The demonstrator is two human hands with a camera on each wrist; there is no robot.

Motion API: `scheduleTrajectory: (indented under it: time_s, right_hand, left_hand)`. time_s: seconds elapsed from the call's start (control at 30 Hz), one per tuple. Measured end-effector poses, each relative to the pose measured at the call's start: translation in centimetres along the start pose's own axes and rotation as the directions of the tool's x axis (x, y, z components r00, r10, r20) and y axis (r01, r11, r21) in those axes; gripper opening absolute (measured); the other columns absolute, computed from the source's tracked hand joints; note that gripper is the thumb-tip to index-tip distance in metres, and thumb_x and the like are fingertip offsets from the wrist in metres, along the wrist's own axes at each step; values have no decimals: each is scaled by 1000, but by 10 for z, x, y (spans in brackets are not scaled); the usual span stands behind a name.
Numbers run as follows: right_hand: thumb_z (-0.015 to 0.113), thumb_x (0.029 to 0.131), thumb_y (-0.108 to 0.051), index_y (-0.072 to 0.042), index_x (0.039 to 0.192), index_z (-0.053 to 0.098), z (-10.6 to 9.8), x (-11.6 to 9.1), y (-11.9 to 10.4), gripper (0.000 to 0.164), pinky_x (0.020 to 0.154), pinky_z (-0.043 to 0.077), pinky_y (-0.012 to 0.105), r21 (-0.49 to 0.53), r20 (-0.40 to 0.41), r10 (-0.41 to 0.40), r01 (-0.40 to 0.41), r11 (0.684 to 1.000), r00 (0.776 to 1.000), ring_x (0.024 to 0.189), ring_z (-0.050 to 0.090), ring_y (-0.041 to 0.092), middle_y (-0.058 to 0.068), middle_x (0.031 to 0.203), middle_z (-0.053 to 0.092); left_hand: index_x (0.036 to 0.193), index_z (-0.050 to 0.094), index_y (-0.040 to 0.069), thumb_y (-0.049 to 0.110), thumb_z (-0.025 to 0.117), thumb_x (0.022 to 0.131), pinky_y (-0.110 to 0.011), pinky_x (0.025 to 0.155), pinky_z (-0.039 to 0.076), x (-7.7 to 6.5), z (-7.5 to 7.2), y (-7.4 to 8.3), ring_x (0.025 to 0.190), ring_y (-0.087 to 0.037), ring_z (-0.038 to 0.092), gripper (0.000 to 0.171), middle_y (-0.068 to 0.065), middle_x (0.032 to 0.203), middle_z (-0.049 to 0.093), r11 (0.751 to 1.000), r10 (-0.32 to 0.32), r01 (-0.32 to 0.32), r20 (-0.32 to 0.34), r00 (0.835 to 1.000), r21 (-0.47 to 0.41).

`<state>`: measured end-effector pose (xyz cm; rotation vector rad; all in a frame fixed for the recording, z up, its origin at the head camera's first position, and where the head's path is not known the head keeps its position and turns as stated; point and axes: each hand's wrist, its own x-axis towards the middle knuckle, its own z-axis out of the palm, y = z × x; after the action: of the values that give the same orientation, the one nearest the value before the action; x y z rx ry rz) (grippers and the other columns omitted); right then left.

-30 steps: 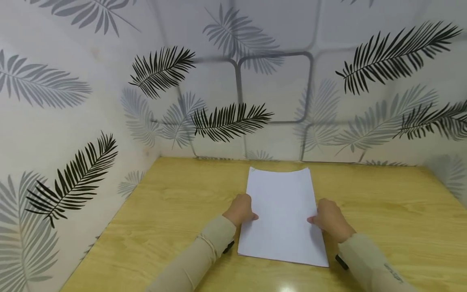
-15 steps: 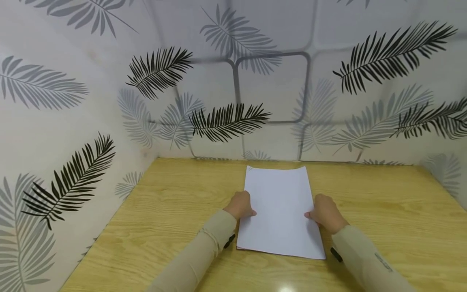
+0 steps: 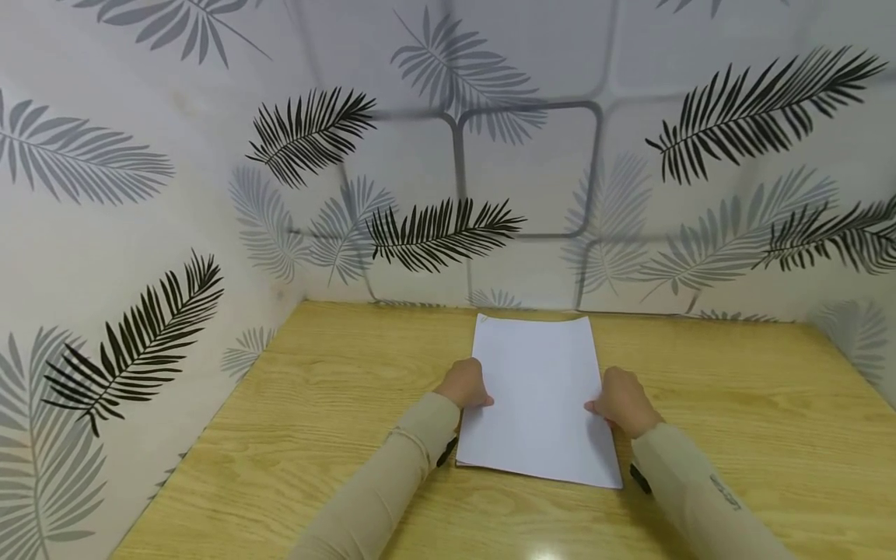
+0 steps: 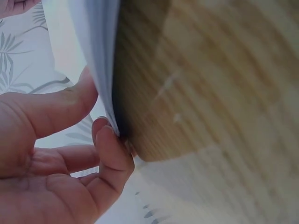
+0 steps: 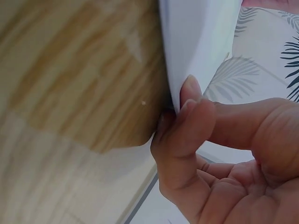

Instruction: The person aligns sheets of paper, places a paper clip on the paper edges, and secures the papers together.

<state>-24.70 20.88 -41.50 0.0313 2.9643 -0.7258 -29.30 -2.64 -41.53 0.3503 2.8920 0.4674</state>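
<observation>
A stack of white paper (image 3: 535, 397) lies on the wooden table in the head view, its long sides running away from me. My left hand (image 3: 467, 384) pinches its left edge, thumb on top and fingertips curled at the side. Opposite, my right hand (image 3: 625, 400) grips the right edge in the same way. In the left wrist view the sheets (image 4: 100, 56) show as several thin layers between the thumb and curled fingers. The right wrist view has the paper's edge (image 5: 184, 51) between thumb and forefinger. The undersides of the sheets are hidden.
The yellow wood-grain table (image 3: 336, 373) extends to both sides of the paper. Behind it stands a wall (image 3: 518, 272) with a leaf pattern, close to the paper's far edge. Another patterned wall (image 3: 105, 257) borders the table's left side.
The near edge of the paper stack has shifted slightly away from me, and both hands have moved forward a little with it. Their pinch on the edges looks the same.
</observation>
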Motion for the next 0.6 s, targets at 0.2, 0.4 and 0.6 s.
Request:
scheduleTrajectory:
  time_s: [0.2,0.4,0.6]
  right_hand:
    - [77,81,-8,13,82,51,-2,2,0,34,49,42,25,-19,3,8,-8,1000,1000,44,52,15,10,57,53]
    - [79,79,-9,19,91,53,0,6,2,40,67,48,38,-79,-11,10,-11,997,1000,70,51,27,20,79,56]
    - [78,80,-10,21,93,54,0,8,1,41,71,49,43,-104,-29,4,-7,995,1000,73,53,29,26,85,60]
  left_hand:
    - [121,57,-12,23,80,81,-41,95,46,0,-1,3,115,-38,54,58,-29,124,55,998,-35,35,0,999,58]
    - [116,61,-10,25,79,81,-40,87,50,-2,0,4,106,-36,58,53,-27,120,53,997,-36,37,-8,999,67]
    - [115,62,-10,25,79,82,-42,87,50,-1,0,2,108,-38,58,51,-30,126,51,999,-27,28,-39,999,39]
